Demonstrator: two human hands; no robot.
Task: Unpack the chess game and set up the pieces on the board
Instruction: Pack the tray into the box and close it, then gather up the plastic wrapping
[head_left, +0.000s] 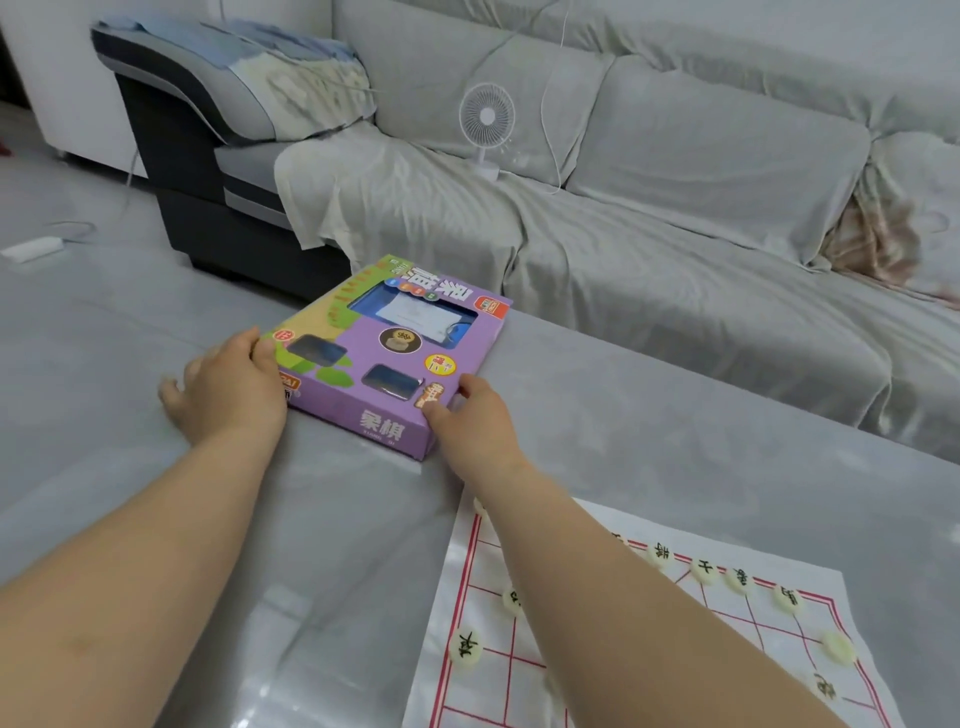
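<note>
Grey table under a clear film is carrying everything we are working with; the paper board with its red grid is lying at our near right, partly under our right forearm; the purple game box is lying flat further out, near the table's far edge, well apart from the board. Its long axis is running away from us and slanting right towards the sofa; its short printed end is facing us, and we are reaching for that end from both sides. Our left hand is resting at the left near corner, thumb on the lid, the other fingers lying spread on the table beside the box and not closing on it. Our right hand is holding the right near corner, thumb on top, fingers curling against the long side. We are judging both hands about equally near, so the coming pull or turn towards us is depending on that short end. Pale round pieces are already sitting on the board.
</note>
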